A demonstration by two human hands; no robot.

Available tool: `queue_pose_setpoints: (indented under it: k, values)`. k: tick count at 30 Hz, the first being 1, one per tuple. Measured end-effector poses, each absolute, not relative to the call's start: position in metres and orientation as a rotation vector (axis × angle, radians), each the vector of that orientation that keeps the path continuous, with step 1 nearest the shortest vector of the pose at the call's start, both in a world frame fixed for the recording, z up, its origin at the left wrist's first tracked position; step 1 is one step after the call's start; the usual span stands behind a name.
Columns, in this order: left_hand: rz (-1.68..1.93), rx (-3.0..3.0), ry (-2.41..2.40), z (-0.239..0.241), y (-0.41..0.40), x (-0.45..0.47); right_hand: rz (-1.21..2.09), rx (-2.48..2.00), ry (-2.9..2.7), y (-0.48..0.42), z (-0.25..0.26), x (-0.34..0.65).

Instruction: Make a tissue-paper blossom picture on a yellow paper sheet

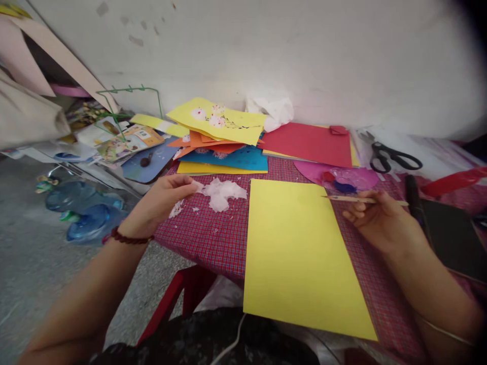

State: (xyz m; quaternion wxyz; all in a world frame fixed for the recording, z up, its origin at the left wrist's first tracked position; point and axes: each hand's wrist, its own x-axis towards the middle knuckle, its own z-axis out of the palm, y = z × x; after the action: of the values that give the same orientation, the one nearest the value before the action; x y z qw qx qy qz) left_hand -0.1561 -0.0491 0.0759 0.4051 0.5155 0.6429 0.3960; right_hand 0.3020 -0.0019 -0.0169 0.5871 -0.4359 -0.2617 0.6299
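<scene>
A plain yellow sheet (297,253) lies in front of me on the red checked tablecloth (213,238). My left hand (163,200) is closed in a pinch on the edge of a small wad of white tissue paper (222,192), which rests on the cloth left of the sheet. My right hand (380,220) is closed around a thin wooden stick (357,199) that points left over the sheet's top right corner. A dark bead bracelet circles my left wrist.
A stack of coloured paper (224,137) and a red sheet (308,144) lie at the back by the wall. Black scissors (391,157) and a black marker (413,197) are at the right, beside a pink disc (338,177). Blue water bottles (83,210) lie on the floor.
</scene>
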Motion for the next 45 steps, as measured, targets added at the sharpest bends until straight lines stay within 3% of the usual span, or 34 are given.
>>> queue_pose_setpoints:
  k: [10,18,26,39,45]
  values:
    - [0.826,1.262,1.088,0.062,-0.011,-0.039,1.527,-0.899,-0.739,-0.012,-0.006,0.275]
    - [0.911,1.391,1.017,0.050,-0.009,0.024,1.085,-0.921,-1.182,-0.030,-0.002,0.257]
    - [0.932,1.536,0.930,0.041,-0.029,0.049,0.979,-0.939,-1.492,-0.055,0.014,0.230]
    - [0.796,1.042,0.777,0.030,-0.028,0.046,1.073,-1.031,-1.391,-0.049,0.004,0.235]
    - [0.667,1.222,0.836,0.028,-0.025,0.051,1.055,-0.989,-1.477,-0.053,0.009,0.231]
